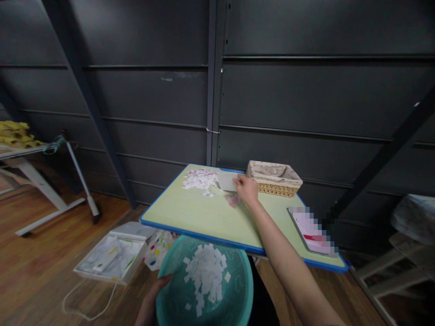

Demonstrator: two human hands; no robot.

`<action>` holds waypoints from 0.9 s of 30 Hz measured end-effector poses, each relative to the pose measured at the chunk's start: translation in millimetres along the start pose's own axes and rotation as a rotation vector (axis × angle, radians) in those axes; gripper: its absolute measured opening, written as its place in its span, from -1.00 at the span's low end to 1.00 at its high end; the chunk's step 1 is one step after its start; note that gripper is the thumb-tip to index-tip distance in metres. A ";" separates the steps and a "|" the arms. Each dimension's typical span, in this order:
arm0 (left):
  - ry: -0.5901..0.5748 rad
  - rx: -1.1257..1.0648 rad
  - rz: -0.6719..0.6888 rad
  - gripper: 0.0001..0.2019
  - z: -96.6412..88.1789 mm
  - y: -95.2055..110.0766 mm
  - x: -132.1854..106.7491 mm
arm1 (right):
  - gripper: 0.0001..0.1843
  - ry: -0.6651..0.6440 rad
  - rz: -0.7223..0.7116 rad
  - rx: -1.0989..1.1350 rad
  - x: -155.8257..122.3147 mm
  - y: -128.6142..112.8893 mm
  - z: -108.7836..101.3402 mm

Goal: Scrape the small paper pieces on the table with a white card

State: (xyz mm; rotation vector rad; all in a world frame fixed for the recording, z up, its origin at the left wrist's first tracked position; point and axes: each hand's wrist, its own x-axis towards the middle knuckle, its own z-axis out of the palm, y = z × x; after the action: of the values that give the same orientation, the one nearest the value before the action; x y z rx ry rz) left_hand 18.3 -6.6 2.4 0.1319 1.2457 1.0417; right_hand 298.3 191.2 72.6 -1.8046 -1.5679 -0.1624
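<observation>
Two grips in the head view, both occupied. Right grip [247,188]: pinched on the right end of a thin grey-white card [227,182], at the far side of the table [190,217]. Heap of small paper scraps [199,178]: on the same table, directly to the left of the card. Governing relation: left edge of the card towards the right flank of the heap, at contact or just beside it; too fine to tell which. Order from right to left: right grip, card, heap, in a nearly straight row. Long axis of the card: not certain, with the right end hidden under the right grip. Nearer to the heap: right grip. Left grip [154,296]: well apart from the heap, apparently clasped on the left rim of a teal plastic basin [243,283], below the near edge of the table. Inside the basin: loose white paper squares [205,271]. Just beside the right grip, on the right: cloth-lined wicker basket [277,188]. Farther right, near the table's right edge: flat tablet-like device [302,226].
</observation>
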 end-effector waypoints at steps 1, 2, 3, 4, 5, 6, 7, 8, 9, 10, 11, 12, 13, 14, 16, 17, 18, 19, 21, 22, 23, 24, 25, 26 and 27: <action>-0.004 -0.009 -0.004 -0.27 0.0 -0.1 0.1 | -0.65 0.000 -0.002 -0.004 -0.2 0.1 0.1; -0.009 -0.017 -0.017 -0.27 -0.3 -0.2 0.9 | -0.65 -0.003 -0.008 -0.005 -0.4 0.3 0.5; -0.013 -0.022 -0.031 -0.28 -1.0 -0.2 2.0 | -0.65 -0.008 -0.018 -0.005 -0.4 0.5 1.1; -0.016 -0.021 -0.043 -0.29 -2.0 -0.2 3.5 | -0.66 -0.014 -0.030 -0.002 -0.3 0.7 1.8; -0.017 -0.019 -0.053 -0.31 -3.0 -0.1 5.1 | -0.66 -0.017 -0.041 0.002 -0.1 1.0 2.6; -0.016 -0.016 -0.062 -0.33 -4.0 -0.2 6.6 | -0.66 -0.015 -0.046 0.006 0.1 1.4 3.3; -0.014 -0.014 -0.070 -0.34 -4.8 -0.4 8.0 | -0.66 -0.010 -0.046 0.009 0.3 1.8 3.9; -0.011 -0.017 -0.074 -0.36 -5.5 -0.6 9.0 | -0.66 -0.005 -0.042 0.008 0.5 2.3 4.4; -0.010 -0.022 -0.080 -0.37 -6.0 -1.0 9.8 | -0.65 0.000 -0.036 0.006 0.7 2.8 4.6; -0.011 -0.026 -0.087 -0.38 -6.2 -1.4 10.3 | -0.65 0.002 -0.030 0.004 0.8 3.3 4.6; -0.013 -0.029 -0.090 -0.38 -6.3 -1.7 10.6 | -0.65 0.002 -0.028 0.002 0.9 3.7 4.4; -0.017 -0.031 -0.086 -0.38 -6.3 -2.0 10.7 | -0.64 0.000 -0.028 0.002 0.9 3.9 4.2; -0.025 -0.034 -0.079 -0.37 -6.4 -2.2 10.9 | -0.64 -0.003 -0.030 0.003 0.9 3.9 3.9; -0.036 -0.034 -0.078 -0.36 -6.5 -2.3 11.2 | -0.65 -0.007 -0.034 0.005 0.9 3.8 3.7; -0.052 -0.038 -0.084 -0.35 -7.1 -2.1 12.1 | -0.66 -0.022 -0.054 0.013 0.6 3.0 4.0; -0.059 -0.040 -0.093 -0.34 -7.6 -2.0 12.6 | -0.66 -0.034 -0.071 0.020 0.4 2.4 4.6; -0.062 -0.041 -0.099 -0.34 -8.2 -1.8 13.2 | -0.67 -0.046 -0.090 0.030 0.1 1.8 5.6; -0.060 -0.043 -0.105 -0.33 -8.8 -1.7 13.5 | -0.67 -0.054 -0.112 0.043 -0.2 1.3 6.8; -0.058 -0.048 -0.108 -0.32 -9.3 -1.5 13.4 | -0.68 -0.068 -0.159 0.071 -1.0 0.3 9.6; -0.058 -0.050 -0.109 -0.32 -9.1 -1.5 12.7 | -0.68 -0.074 -0.180 0.082 -1.4 0.0 10.8; -0.052 -0.052 -0.109 -0.32 -8.5 -1.6 11.8 | -0.68 -0.080 -0.198 0.090 -1.7 -0.2 11.5; -0.043 -0.055 -0.105 -0.31 -7.6 -1.6 10.5 | -0.68 -0.088 -0.213 0.094 -2.1 -0.5 11.5; -0.033 -0.057 -0.094 -0.32 -6.4 -1.7 9.0 | -0.68 -0.095 -0.222 0.092 -2.3 -0.7 10.8; -0.022 -0.057 -0.078 -0.32 -5.2 -1.7 7.5 | -0.69 -0.099 -0.226 0.084 -2.6 -1.1 9.3; -0.010 -0.053 -0.065 -0.33 -4.0 -1.8 5.9 | -0.69 -0.103 -0.225 0.071 -2.8 -1.6 7.2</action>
State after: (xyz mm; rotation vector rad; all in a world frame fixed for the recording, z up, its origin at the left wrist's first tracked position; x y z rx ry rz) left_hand 15.8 -5.2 -4.4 0.0557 1.2047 1.0158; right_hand 293.6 193.1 66.5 -1.6021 -1.8256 -0.1186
